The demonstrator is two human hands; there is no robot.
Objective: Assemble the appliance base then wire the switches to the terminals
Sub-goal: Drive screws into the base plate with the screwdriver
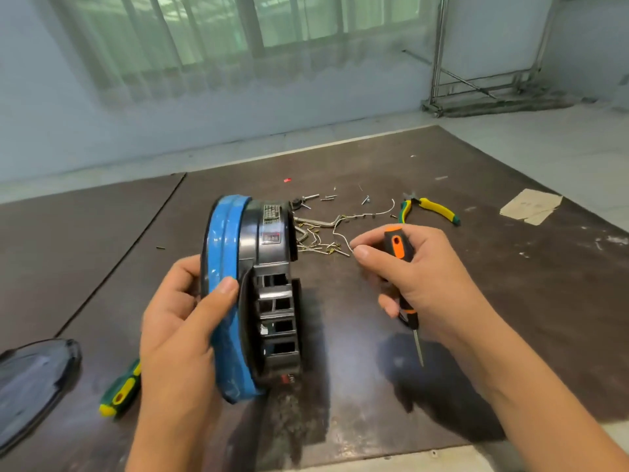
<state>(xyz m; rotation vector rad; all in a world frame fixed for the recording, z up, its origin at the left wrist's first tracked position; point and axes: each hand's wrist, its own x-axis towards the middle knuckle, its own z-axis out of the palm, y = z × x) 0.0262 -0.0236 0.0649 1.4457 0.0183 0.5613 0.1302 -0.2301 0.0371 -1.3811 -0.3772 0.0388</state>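
Head view: I note the left hand [183, 321] clamped on the blue rim of the appliance base [258, 267], which stands on edge mid-surface [510, 301]. The right hand [418, 274] is closed round an orange-and-black screwdriver [398, 247], with the shaft pointing near and the fingertips close to the loose wires [326, 240] just beyond the base. Screws [326, 198] and pliers [432, 209] lie farther off. My judgement is that the base is only partly assembled: its side slots appear unfilled and no wiring has begun.

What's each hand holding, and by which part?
Left hand grips the appliance base by its blue rim, stood on edge. Right hand holds the screwdriver by its orange-and-black handle, shaft pointing down.
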